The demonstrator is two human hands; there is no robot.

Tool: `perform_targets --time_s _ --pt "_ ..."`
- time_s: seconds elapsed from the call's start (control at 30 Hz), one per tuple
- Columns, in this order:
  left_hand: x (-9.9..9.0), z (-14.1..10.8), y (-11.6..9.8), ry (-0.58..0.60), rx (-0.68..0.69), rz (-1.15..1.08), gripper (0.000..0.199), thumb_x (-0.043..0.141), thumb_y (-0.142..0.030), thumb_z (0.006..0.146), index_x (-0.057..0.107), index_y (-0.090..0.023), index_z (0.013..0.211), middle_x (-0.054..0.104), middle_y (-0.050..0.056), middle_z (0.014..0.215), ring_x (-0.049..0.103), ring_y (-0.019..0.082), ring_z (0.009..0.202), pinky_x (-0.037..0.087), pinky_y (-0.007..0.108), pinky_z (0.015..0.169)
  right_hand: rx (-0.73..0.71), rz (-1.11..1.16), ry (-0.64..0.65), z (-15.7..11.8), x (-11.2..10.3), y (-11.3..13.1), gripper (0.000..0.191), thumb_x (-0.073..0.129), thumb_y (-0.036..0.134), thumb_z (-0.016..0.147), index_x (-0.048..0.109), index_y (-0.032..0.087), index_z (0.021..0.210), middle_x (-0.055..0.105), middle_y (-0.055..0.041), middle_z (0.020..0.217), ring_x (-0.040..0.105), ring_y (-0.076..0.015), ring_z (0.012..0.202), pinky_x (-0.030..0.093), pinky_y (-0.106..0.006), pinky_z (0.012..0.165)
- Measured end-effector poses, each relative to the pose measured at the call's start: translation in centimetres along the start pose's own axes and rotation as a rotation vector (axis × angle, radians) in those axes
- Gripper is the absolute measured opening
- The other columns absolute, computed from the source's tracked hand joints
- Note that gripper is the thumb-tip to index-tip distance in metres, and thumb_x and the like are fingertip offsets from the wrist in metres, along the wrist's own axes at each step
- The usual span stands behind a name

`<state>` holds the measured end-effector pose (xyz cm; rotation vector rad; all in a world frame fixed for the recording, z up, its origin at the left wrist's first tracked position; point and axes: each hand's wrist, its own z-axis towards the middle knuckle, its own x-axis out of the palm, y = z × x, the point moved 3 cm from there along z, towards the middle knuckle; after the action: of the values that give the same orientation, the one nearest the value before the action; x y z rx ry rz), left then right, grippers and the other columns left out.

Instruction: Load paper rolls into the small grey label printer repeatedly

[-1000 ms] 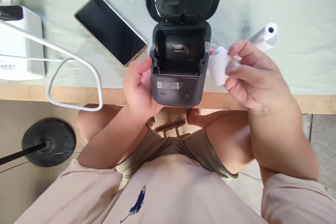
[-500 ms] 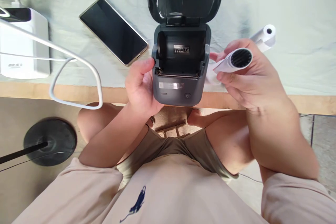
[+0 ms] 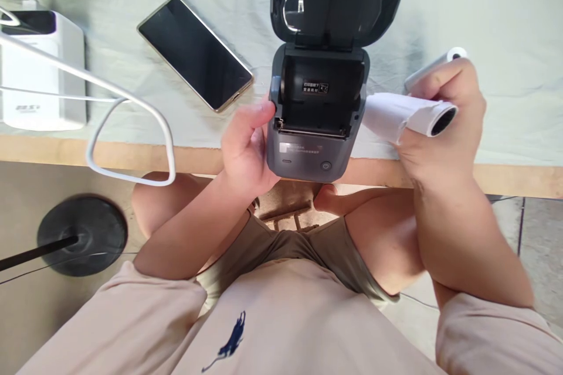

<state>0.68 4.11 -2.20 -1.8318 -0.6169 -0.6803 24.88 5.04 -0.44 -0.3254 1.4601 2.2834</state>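
Observation:
My left hand [image 3: 245, 143] grips the left side of a dark grey label printer [image 3: 303, 155], its thumb resting on the upper edge. The printer's lid [image 3: 338, 0] is swung up, and its paper bay [image 3: 312, 96] holds no roll. In my right hand [image 3: 448, 152] lies a white paper roll [image 3: 396, 111], on its side with the dark hollow core facing right. Its left end is close to the printer's right side; whether they touch I cannot tell. Behind my right fingers a second white roll [image 3: 424, 70] is partly hidden.
A phone [image 3: 196, 53] with a dark screen lies left of the printer. Farther left stands a white power bank [image 3: 44, 79] with a looped white cable [image 3: 169, 152] hanging over the wooden table edge [image 3: 211, 156]. A round black stand base [image 3: 83, 234] is on the floor.
The printer has shifted right with my left hand. My right hand has turned, so the roll now lies sideways and shows more of its length, with its core facing right.

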Motion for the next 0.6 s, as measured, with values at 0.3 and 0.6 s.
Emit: perform_targets --time_s 0.3,0.6 --pt "-0.5 -0.2 0.1 -0.091 0.115 0.18 0.035 0.05 -0.051 0.098 0.072 -0.026 0.106 0.081 0.007 0.107 0.065 0.037 0.156 0.063 0.046 0.112 0.124 0.252 0.027 -0.6 0.6 1.5 0.051 0.112 0.036 0.07 0.064 0.03 0.086 0.075 -0.0016 0.101 0.063 -0.0212 0.085 0.047 -0.04 0.069" --pt "-0.8 -0.1 -0.2 -0.136 0.126 0.148 0.024 0.065 -0.05 0.094 0.074 -0.028 0.1 0.084 0.005 0.106 0.067 0.037 0.151 0.064 0.041 0.109 0.204 0.468 -0.099 -0.7 0.5 0.2 0.045 0.109 0.056 0.076 0.081 0.027 0.095 0.073 0.0024 0.083 0.072 -0.0171 0.074 0.063 -0.037 0.071"
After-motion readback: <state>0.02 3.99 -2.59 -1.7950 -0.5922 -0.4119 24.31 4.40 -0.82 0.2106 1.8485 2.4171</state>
